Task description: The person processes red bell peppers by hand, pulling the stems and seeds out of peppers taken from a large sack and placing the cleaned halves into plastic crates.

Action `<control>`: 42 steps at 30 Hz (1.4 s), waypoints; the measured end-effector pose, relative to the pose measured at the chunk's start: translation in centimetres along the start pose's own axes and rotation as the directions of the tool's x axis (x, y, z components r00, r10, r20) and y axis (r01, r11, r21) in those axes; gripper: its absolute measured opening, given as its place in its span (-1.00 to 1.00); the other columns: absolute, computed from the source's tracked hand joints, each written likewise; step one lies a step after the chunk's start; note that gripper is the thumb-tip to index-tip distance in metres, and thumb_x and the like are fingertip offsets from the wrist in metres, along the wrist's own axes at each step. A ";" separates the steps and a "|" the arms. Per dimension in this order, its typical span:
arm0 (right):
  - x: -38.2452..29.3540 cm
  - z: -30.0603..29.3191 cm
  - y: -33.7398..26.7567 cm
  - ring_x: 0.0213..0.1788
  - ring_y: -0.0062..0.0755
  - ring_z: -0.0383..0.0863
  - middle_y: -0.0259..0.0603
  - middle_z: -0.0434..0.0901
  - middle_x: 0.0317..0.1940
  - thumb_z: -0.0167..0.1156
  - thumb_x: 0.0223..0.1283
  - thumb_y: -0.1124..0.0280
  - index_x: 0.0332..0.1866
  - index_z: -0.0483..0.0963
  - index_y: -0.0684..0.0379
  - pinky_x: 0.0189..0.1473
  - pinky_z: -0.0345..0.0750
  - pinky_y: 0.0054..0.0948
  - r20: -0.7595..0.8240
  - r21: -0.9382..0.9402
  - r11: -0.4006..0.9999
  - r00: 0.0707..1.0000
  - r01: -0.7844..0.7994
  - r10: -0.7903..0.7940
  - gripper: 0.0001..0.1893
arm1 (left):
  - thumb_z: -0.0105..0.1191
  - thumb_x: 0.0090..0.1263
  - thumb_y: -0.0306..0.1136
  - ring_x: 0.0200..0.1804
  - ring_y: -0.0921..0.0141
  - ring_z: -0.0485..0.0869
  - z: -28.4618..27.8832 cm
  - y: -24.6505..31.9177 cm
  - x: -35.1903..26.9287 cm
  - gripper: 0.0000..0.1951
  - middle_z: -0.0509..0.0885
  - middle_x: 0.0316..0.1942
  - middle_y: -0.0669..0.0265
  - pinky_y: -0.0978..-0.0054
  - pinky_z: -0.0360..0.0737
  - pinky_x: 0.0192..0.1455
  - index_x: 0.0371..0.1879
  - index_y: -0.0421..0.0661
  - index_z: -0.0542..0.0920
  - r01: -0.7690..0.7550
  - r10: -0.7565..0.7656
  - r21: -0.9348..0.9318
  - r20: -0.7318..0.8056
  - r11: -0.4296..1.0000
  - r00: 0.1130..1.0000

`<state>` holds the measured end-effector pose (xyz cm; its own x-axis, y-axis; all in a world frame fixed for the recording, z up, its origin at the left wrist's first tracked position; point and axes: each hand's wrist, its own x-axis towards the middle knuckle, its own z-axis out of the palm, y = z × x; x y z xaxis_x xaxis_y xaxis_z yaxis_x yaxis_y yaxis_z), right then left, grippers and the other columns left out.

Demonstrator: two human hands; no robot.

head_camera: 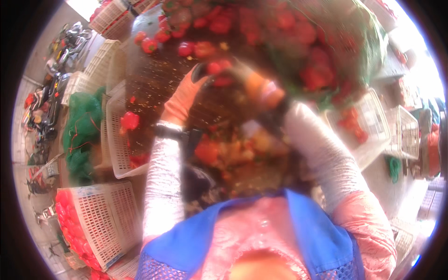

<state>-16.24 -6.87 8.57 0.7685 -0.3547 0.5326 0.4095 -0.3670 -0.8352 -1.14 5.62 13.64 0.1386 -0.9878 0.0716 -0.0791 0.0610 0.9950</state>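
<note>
Both hands wear orange gloves with dark fingertips. My left hand [183, 94] reaches over a dark brown work surface [150, 82], thumb and fingers apart at the left side of a red bell pepper [214, 68]. My right hand [257, 84] is on the other side of that pepper, its fingers badly blurred. Whether either hand grips the pepper is not clear. Just beyond lie more peppers, among them a glossy red one [185, 49] and an orange-red one [204, 49]. A large heap of red peppers [283, 21] lies behind, partly inside green netting [371, 35].
At left, a white plastic crate [117, 140] adjoins the surface, with a red pepper [130, 120] near its rim. Green net sacks [80, 133] hang beside it. A pepper-filled crate [105, 213] stands lower left. Another crate [374, 122] at right holds red pieces. Blurred scraps [238, 150] lie below my hands.
</note>
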 end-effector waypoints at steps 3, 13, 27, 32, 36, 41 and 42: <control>-2.0 -1.1 -2.4 0.11 -0.33 0.55 -0.10 0.55 0.04 0.31 0.19 0.30 0.32 0.30 0.12 0.12 0.53 -0.33 0.020 -0.199 0.976 0.995 -0.092 0.098 -0.41 | 0.09 0.46 -0.38 0.04 0.48 0.53 1.3 -2.2 0.3 -0.66 0.63 0.00 0.32 0.50 0.48 0.15 0.18 -0.16 0.49 0.083 -0.080 0.107 -0.035 0.991 0.996; -1.2 1.1 1.1 0.12 0.27 0.50 0.27 0.49 0.08 0.21 0.14 0.37 0.30 0.25 0.18 0.15 0.49 -0.08 -0.099 -0.520 0.815 0.966 -0.255 0.239 -0.42 | 0.23 0.23 -0.40 -0.06 0.37 0.65 1.7 -9.4 3.3 -0.58 0.70 -0.11 0.20 0.42 0.55 0.08 0.08 -0.22 0.54 0.043 0.064 0.233 -0.435 0.972 0.898; 0.4 2.3 6.5 -0.21 -0.21 0.64 -0.09 0.67 -0.30 0.15 0.16 0.34 -0.08 0.54 0.18 -0.11 0.54 -0.21 -0.441 -0.243 0.936 0.888 -0.255 0.127 -0.75 | 0.17 0.33 -0.36 -0.17 0.43 0.64 1.6 -8.4 4.4 -0.74 0.69 -0.20 0.29 0.47 0.58 -0.07 -0.06 -0.19 0.60 0.116 0.022 0.205 -0.571 0.972 0.820; 0.8 1.2 10.8 -0.24 -0.28 0.61 -0.22 0.59 -0.34 0.18 0.24 0.24 -0.21 0.52 0.17 -0.14 0.58 -0.35 -0.104 0.873 0.257 0.356 -0.415 0.929 -0.79 | 0.19 0.30 -0.46 -0.28 0.52 0.62 -2.0 -9.9 3.7 -0.83 0.65 -0.29 0.38 0.49 0.58 -0.15 -0.14 -0.14 0.61 -0.043 -0.204 -0.504 -0.423 0.862 0.883; 0.2 0.7 8.0 -0.18 -0.17 0.64 -0.15 0.61 -0.26 0.18 0.25 0.18 -0.13 0.50 0.16 -0.07 0.63 -0.30 0.131 0.959 0.093 0.708 -0.269 0.694 -0.73 | 0.12 0.34 -0.47 -0.39 0.46 0.59 -2.4 -8.6 2.2 -0.93 0.62 -0.40 0.34 0.47 0.62 -0.16 -0.24 -0.13 0.61 -0.059 -0.186 -0.558 -0.371 0.828 0.910; 0.5 0.3 7.4 -0.18 -0.15 0.65 -0.14 0.62 -0.21 0.18 0.26 0.14 -0.08 0.49 0.16 -0.05 0.64 -0.30 0.085 0.915 0.241 0.740 -0.323 0.667 -0.69 | 0.13 0.34 -0.47 -0.31 0.36 0.66 -8.2 -8.7 1.2 -0.87 0.67 -0.35 0.27 0.42 0.65 -0.09 -0.18 -0.19 0.60 0.004 -0.093 -0.265 -0.325 0.964 0.941; 0.6 0.3 7.4 -0.18 -0.15 0.65 -0.14 0.62 -0.21 0.18 0.26 0.13 -0.08 0.48 0.16 -0.04 0.64 -0.30 0.076 0.907 0.256 0.728 -0.335 0.682 -0.68 | 0.17 0.30 -0.46 -0.20 0.32 0.64 -7.7 -8.3 1.1 -0.79 0.64 -0.25 0.23 0.42 0.62 -0.03 -0.11 -0.19 0.58 0.006 0.010 0.041 -0.385 0.999 0.923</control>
<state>-12.63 -9.56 2.69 0.8759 -0.4426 -0.1923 0.2932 0.8047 -0.5163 7.28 5.14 5.96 0.5070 -0.8558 0.1025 -0.1182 0.0487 0.9918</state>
